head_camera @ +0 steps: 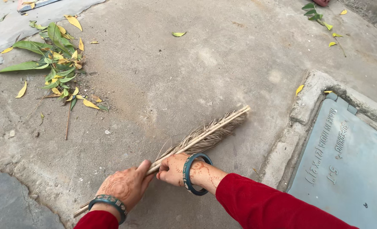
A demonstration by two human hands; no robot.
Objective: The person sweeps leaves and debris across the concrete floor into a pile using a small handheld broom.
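Left hand point(124, 185): closed around the lower handle of the pale stick broom with dry, feathery bristles point(197, 139), fingers wrapped over the bundled sticks; patterned dark bangle at the wrist, red sleeve below.
Right hand point(172, 169): clenched on the same handle just ahead of the left, nearer the bristles; dark blue-green bangle loose around the wrist, red sleeve behind.
Broom: slanted from lower left to upper right, handle end poking out past the left wrist, bristle end low over the grey concrete ground point(167, 72), between the hands and the raised kerb.
Leaf pile: heap of green and yellow fallen leaves with thin twigs point(57, 63), upper left, well apart from the bristles.
Stray leaves: single yellow-green leaf point(178, 34) at top centre; small leafy sprig point(320, 19) at top right.
Cover: flat grey-blue rectangular metal plate point(350, 169) set in a rough cement kerb point(307, 106), right of the broom.
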